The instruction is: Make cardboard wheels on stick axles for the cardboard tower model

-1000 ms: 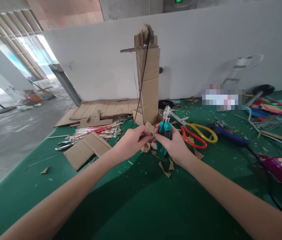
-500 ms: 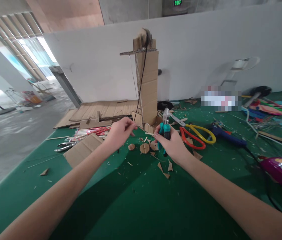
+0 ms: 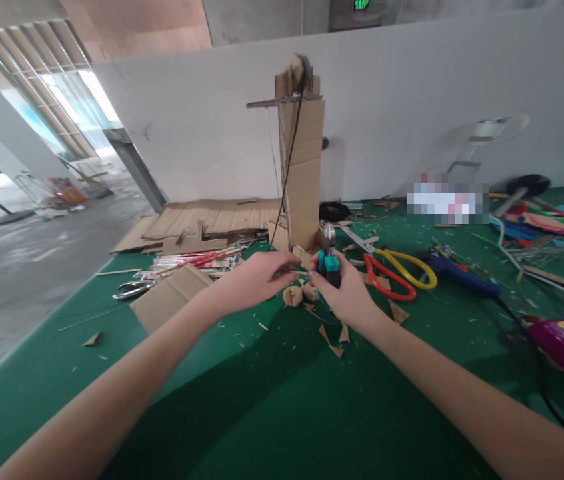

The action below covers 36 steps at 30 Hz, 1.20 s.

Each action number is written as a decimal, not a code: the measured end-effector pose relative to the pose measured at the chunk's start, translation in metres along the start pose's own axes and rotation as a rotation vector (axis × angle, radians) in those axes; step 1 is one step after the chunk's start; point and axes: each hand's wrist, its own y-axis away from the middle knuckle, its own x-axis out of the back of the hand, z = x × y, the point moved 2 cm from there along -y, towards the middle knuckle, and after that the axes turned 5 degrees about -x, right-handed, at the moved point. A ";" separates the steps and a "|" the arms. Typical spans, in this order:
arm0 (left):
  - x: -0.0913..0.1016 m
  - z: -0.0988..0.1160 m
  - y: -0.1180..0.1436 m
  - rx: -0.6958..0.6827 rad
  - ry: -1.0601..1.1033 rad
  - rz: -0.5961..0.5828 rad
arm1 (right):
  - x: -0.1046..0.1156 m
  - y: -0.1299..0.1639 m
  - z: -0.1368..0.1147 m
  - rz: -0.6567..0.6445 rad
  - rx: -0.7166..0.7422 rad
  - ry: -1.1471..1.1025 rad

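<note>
Two bare hands work close together above the green desk (image 3: 262,420), a little apart at the fingertips. The right hand (image 3: 346,292) has its grip closed around the teal-and-black handles of the cutting pliers (image 3: 329,262), which stand with their long axis running from 6 to 12 o'clock, metal head towards 12. Whether their blades are parted is too small to tell. The same hand's thumb and fingertip pinch one end of a thin pale stick (image 3: 303,272), lying from 9 to 3 o'clock between the hands. The left hand (image 3: 256,281) reaches it from 9 o'clock, thumb and finger nearly together; I cannot tell if they hold the stick.

From the pliers, a tall cardboard tower (image 3: 307,170) rises at 11 o'clock, a black cord (image 3: 289,160) hanging down its face. Small cardboard discs (image 3: 293,296) lie at 8 o'clock. Scissors (image 3: 371,251) with red and yellow handles rest at 3 o'clock, blades pointing to 10, and a blue glue gun (image 3: 467,277) lies beyond them.
</note>
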 end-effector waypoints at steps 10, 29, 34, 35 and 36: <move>-0.016 0.014 0.002 0.183 -0.125 0.184 | 0.003 -0.004 0.006 0.090 0.012 0.015; -0.017 -0.008 0.010 -0.070 -0.156 -0.257 | 0.033 -0.016 0.018 -0.069 0.329 1.224; -0.029 -0.004 0.009 -0.069 -0.193 -0.239 | 0.038 -0.017 0.020 0.057 0.347 1.311; -0.029 -0.004 0.009 -0.071 -0.190 -0.242 | 0.039 -0.017 0.019 0.086 0.357 1.325; -0.028 -0.004 0.009 -0.065 -0.184 -0.240 | 0.039 -0.017 0.018 0.108 0.365 1.329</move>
